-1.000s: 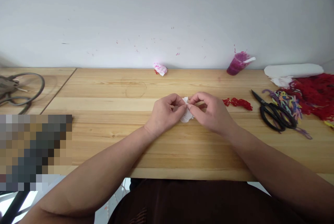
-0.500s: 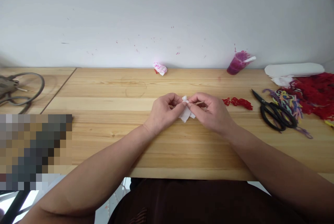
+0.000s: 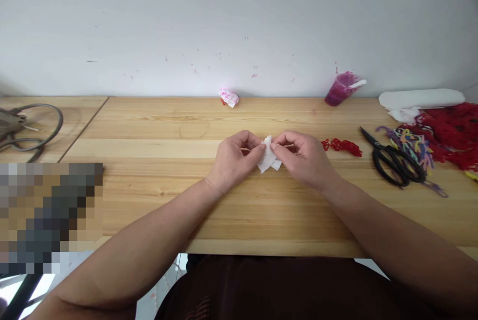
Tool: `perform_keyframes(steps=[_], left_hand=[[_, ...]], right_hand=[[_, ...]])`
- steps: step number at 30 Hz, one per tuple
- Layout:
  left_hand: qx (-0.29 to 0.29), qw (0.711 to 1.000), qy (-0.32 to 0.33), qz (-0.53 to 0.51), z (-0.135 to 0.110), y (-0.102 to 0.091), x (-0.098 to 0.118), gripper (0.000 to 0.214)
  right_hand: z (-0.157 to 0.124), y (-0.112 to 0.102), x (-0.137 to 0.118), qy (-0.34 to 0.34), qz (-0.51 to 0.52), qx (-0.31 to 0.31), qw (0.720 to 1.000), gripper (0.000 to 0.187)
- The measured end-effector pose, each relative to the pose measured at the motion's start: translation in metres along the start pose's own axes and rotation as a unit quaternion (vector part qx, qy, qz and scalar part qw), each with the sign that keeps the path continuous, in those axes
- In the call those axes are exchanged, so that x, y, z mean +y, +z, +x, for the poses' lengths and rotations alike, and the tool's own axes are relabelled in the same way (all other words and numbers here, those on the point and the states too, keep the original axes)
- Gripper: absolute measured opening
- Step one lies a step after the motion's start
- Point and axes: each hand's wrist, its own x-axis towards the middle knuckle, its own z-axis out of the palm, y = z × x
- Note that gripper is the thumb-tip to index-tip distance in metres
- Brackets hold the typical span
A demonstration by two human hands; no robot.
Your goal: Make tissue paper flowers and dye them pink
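A small piece of white tissue (image 3: 267,157) is pinched between my two hands above the middle of the wooden table. My left hand (image 3: 239,158) grips its left side with thumb and curled fingers. On the other side, my right hand (image 3: 302,157) holds it the same way, thumb tip close to the left thumb. The tissue's lower corners hang below the thumbs, and a tip sticks up between the fingers. Just right of my right hand lies a short bundle of red yarn (image 3: 346,147).
Black scissors (image 3: 396,160) lie at right beside multicoloured yarn scraps (image 3: 411,146) and a red yarn heap (image 3: 451,131). Behind them is a white roll (image 3: 421,97). A purple-stained cup (image 3: 340,90) and a pink-spotted tissue wad (image 3: 228,97) stand by the wall. A grey cable (image 3: 52,108) lies left.
My thumbs have moved slightly apart, and more of the tissue shows between them. The things on the table have stayed in place.
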Motion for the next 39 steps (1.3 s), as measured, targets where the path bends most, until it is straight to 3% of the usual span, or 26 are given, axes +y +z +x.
perform_keyframes(steps=[8, 17, 25, 35, 39], left_hand=[[-0.027, 0.999, -0.032, -0.012, 0.0007, -0.0025, 0.0020, 0.029], [-0.009, 0.999, -0.042, -0.022, 0.0013, -0.0004, 0.0009, 0.023], [-0.011, 0.999, -0.032, -0.023, 0.0019, -0.0009, -0.0018, 0.025], [-0.033, 0.998, -0.038, -0.034, 0.0028, -0.0033, 0.0002, 0.030], [-0.050, 0.998, -0.041, 0.018, 0.0020, -0.0068, 0.0012, 0.028]], right_hand=[[-0.0005, 0.0011, 0.0020, 0.004, 0.077, -0.018, 0.997, 0.019], [0.0010, 0.0001, 0.0031, 0.002, 0.071, -0.017, 0.997, 0.019], [0.0002, 0.0005, 0.0000, -0.015, -0.022, -0.008, 1.000, 0.013], [-0.0002, 0.0015, -0.0033, -0.006, -0.001, -0.023, 1.000, 0.013], [0.0006, 0.0013, -0.0011, 0.018, 0.036, -0.023, 0.999, 0.012]])
